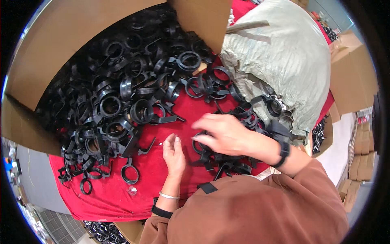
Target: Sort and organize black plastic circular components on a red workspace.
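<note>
My right hand [222, 134] hovers palm down over a small heap of black plastic ring clips [221, 162] on the red cloth [154, 179]; its fingers are spread and blurred, and I cannot see anything held in it. My left hand [174, 153] rests on the cloth just left of that heap, fingers apart, holding nothing. A large pile of the same black ring clips [122, 93] spills out of a tipped cardboard box [61, 44] at the upper left. A single ring clip [130, 173] lies apart near the cloth's front.
A grey-green woven sack [284, 57] lies at the upper right, with more clips [272, 107] at its mouth. Cardboard boxes [353, 77] stand at the right, stacked cartons [361, 162] beyond. Another box of black parts [101, 232] sits below the table edge.
</note>
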Tool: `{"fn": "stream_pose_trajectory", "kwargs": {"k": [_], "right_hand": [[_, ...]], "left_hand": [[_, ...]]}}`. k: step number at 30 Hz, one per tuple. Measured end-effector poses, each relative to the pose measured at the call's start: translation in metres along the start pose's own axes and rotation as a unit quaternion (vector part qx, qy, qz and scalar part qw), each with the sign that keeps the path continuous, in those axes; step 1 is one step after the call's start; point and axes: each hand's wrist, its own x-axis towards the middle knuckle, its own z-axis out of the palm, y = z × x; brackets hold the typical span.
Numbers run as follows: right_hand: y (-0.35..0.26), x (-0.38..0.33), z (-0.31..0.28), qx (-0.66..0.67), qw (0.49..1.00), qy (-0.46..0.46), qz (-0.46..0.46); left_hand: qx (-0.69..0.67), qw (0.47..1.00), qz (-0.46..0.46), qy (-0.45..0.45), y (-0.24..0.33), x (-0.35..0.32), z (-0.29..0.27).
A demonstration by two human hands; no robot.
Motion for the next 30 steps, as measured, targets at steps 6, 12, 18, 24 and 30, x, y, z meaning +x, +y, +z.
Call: {"fn": "stream_pose_trajectory", "kwargs": {"k": [6, 12, 18, 24, 30], "right_hand": [[0.015, 0.088, 0.103, -0.263, 0.952, -0.154, -0.013], [-0.007, 0.056, 0.089, -0.066, 0.991, -0.105, -0.042], [-0.014, 0.029, 0.072, 0.026, 0.977, -0.210, 0.014], [-0.006, 0.036, 0.041, 0.169, 0.966, -0.033, 0.194], [-0.012, 0.064, 0.041, 0.126, 0.980, 0.005, 0.155]], "left_hand": [[-0.053, 0.998, -0.038, 0.010, 0.026, -0.007, -0.007], [-0.334, 0.937, -0.097, -0.044, 0.059, 0.001, -0.035], [-0.432, 0.887, -0.092, -0.134, 0.067, 0.003, -0.033], [-0.260, 0.959, -0.024, -0.107, 0.067, -0.001, -0.033], [-0.205, 0.971, -0.059, -0.106, 0.070, -0.006, -0.026]]}}
